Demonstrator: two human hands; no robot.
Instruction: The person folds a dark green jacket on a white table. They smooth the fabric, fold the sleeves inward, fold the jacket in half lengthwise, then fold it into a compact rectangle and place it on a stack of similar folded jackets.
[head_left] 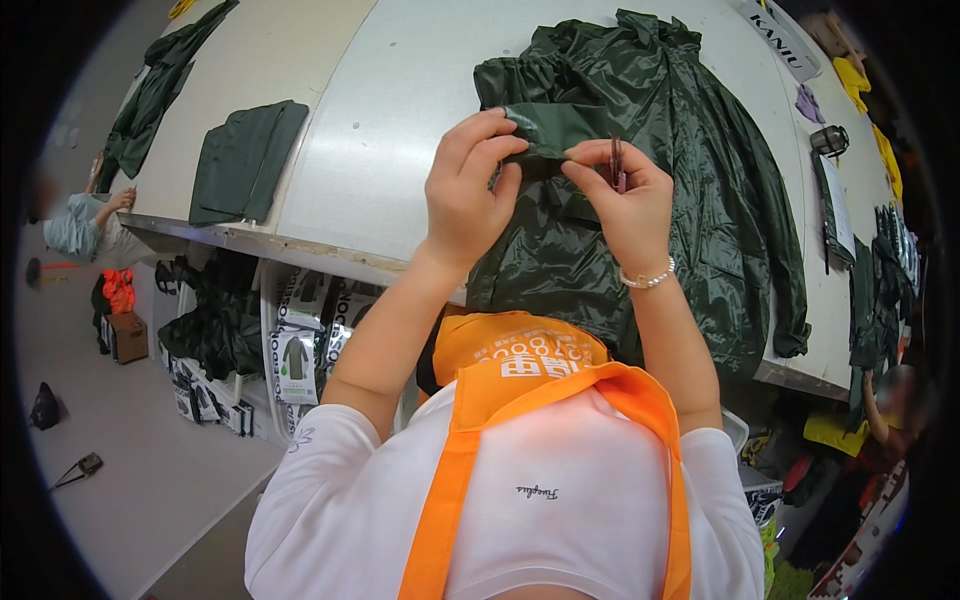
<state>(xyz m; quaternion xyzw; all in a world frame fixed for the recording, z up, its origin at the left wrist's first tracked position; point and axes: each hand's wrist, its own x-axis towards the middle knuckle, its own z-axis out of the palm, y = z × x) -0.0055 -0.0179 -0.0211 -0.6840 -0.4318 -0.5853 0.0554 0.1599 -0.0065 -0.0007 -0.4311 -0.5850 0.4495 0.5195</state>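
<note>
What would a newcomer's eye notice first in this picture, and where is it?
Probably the bright orange apron at lower centre, over the white shirt. Next, the glossy dark green garment, spread on the pale table right of upper centre. At its left part, the left hand and right hand meet the cloth.

A broad, pale tabletop [370, 120] stretches before you, bright light glaring off its surface above a worn front edge [300, 252]; to your left, a smooth gray floor [180, 480] spreads out, a brown cardboard box [130, 337] standing on it.
</note>
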